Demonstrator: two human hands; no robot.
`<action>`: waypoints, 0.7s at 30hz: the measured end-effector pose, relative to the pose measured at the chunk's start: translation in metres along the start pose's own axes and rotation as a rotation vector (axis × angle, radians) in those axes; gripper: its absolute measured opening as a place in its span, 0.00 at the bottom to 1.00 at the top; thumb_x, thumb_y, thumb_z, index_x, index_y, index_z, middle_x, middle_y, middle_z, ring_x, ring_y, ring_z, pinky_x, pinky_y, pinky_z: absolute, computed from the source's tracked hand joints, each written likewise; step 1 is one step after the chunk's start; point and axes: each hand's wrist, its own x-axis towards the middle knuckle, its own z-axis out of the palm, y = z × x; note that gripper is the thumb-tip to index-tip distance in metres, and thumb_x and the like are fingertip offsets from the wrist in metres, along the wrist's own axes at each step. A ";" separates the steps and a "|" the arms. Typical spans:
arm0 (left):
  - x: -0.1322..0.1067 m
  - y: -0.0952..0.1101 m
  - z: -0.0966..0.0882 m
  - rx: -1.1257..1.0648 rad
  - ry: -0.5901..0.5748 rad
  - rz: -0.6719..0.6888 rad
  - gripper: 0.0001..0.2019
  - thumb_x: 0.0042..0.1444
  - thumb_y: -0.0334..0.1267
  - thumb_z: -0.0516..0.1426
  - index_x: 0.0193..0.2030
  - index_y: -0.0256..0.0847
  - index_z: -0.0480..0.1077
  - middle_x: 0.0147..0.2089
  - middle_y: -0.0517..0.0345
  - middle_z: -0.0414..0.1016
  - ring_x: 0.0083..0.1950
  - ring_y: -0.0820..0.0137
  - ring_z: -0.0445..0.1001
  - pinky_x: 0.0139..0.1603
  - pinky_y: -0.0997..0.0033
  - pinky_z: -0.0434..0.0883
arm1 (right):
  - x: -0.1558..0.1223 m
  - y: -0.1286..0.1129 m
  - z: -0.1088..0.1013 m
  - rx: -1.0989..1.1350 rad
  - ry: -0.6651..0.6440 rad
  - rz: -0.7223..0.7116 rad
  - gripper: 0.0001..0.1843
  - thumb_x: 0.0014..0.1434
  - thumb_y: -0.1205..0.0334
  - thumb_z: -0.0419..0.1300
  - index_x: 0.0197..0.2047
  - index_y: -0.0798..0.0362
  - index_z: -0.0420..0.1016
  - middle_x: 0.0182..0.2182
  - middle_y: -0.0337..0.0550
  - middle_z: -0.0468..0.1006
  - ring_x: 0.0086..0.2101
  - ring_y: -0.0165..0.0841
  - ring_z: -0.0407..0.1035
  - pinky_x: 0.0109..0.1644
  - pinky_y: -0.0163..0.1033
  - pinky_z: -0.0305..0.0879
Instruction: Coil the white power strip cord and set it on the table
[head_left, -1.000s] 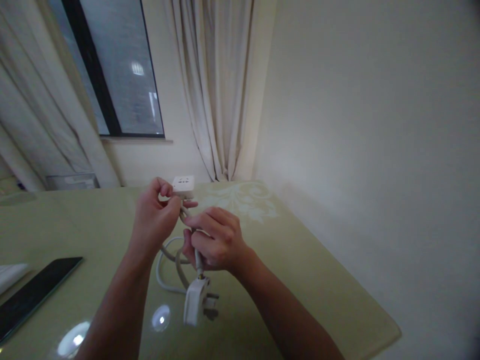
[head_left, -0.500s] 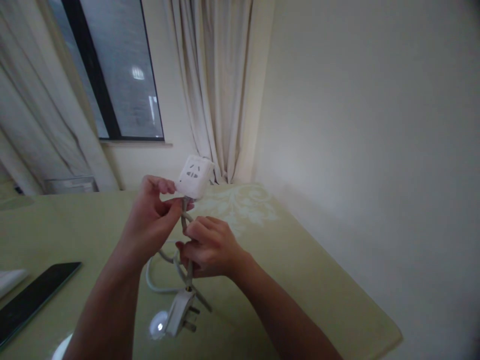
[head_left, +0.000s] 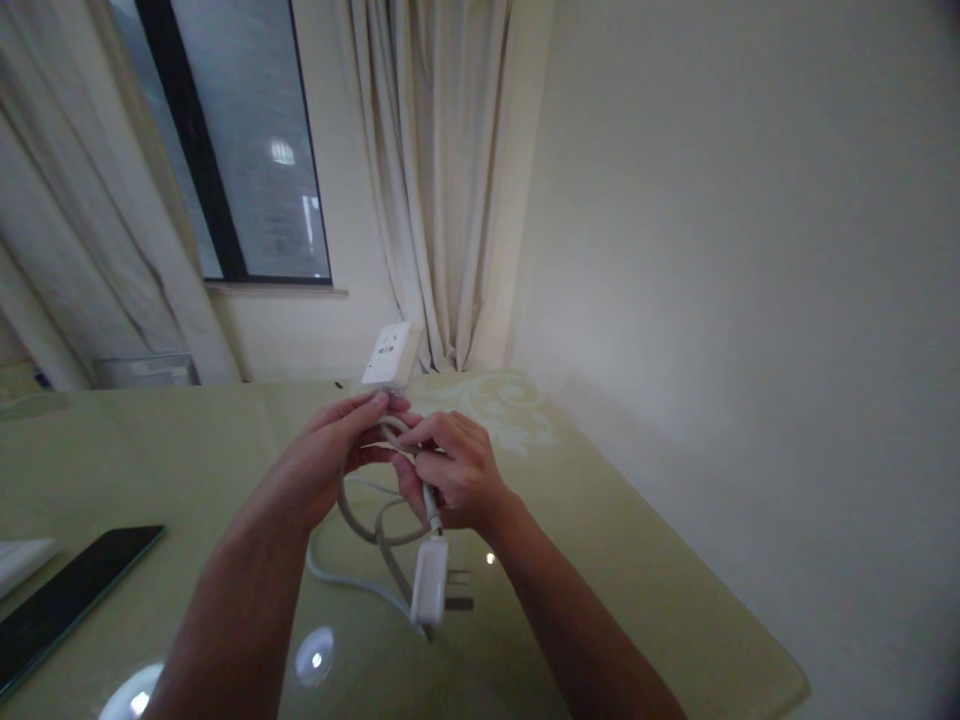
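Observation:
A white extension socket [head_left: 388, 358] tilts above the far part of the table, its outlet face showing. Just below it, my left hand [head_left: 334, 445] is closed around the grey-white cord [head_left: 394, 430] near the socket's base. My right hand [head_left: 457, 470] pinches the same cord a little to the right, close to the plug end. From that hand the white plug [head_left: 430, 582] hangs down, its dark prongs pointing right. Loops of cord droop between and below both hands; whether they touch the table I cannot tell.
The green table [head_left: 600, 580] has a pale floral pattern at its far end, and its right edge runs beside a white wall [head_left: 735, 280]. At left lie a dark flat phone-like device [head_left: 75, 600] and a white object [head_left: 22, 562]. Behind are curtains [head_left: 442, 200] and a window.
My right hand has shifted right, carrying the plug rightward and up. The socket has tipped back, and my left hand has moved right, now closed around a loop of cord.

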 end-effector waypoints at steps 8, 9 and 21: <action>0.012 0.005 -0.004 -0.446 0.235 0.039 0.08 0.65 0.31 0.59 0.33 0.39 0.73 0.31 0.59 0.80 0.36 0.72 0.82 0.46 0.69 0.82 | -0.002 0.012 -0.015 0.016 0.078 0.323 0.21 0.70 0.64 0.59 0.24 0.50 0.72 0.43 0.46 0.84 0.40 0.36 0.70 0.47 0.45 0.72; 0.016 0.003 -0.012 -0.492 0.263 0.076 0.08 0.65 0.30 0.59 0.32 0.40 0.73 0.29 0.62 0.77 0.34 0.73 0.80 0.47 0.69 0.83 | -0.005 0.013 -0.019 0.038 0.075 0.343 0.21 0.70 0.63 0.59 0.23 0.50 0.73 0.43 0.46 0.85 0.40 0.36 0.70 0.47 0.46 0.72; 0.023 0.001 -0.061 -0.423 0.371 0.410 0.15 0.62 0.38 0.66 0.29 0.44 0.65 0.23 0.69 0.63 0.26 0.75 0.58 0.30 0.74 0.67 | -0.091 0.068 -0.152 0.294 0.141 0.841 0.26 0.62 0.51 0.68 0.15 0.51 0.77 0.20 0.45 0.75 0.24 0.31 0.69 0.27 0.40 0.61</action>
